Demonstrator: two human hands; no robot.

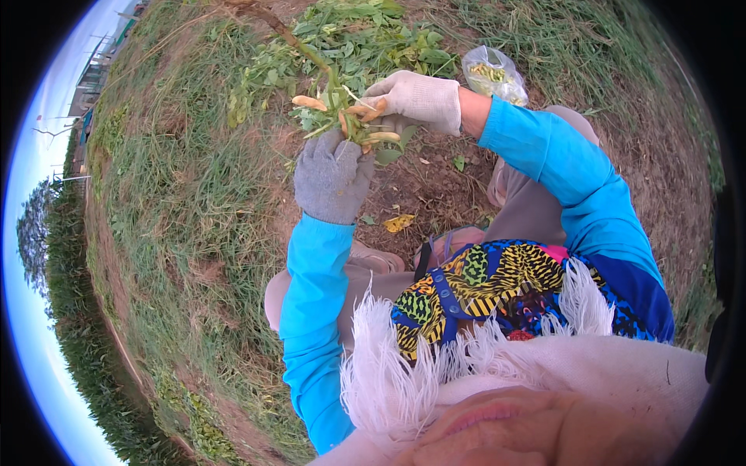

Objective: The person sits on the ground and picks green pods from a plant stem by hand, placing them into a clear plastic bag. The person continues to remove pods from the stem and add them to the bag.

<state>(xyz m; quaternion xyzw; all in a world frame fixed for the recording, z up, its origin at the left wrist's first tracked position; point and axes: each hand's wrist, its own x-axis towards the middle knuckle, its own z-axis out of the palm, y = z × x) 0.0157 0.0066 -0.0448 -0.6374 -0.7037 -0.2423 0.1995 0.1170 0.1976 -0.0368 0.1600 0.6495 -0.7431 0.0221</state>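
Note:
A pulled-up bean plant (315,57) slants in from the top, its brown stem turning green towards several tan and yellowish pods and some leaves. My left hand (333,177), in a grey knit glove, is closed around the lower, leafy part of the plant, just under the pods. From the right, my right hand (412,100), in an off-white glove, has its fingertips around a tan bean pod (374,110); the far fingers are partly hidden. Another pale pod (310,103) sticks out to the left, and a yellowish pod (382,137) lies between the hands.
A clear plastic bag (495,74) with pods in it stands on the ground beyond my right wrist. Green leafy plants (373,43) lie in a heap beyond my hands. Cut grass (198,192) spreads over the left side. A yellow leaf (399,222) lies on bare soil before my legs.

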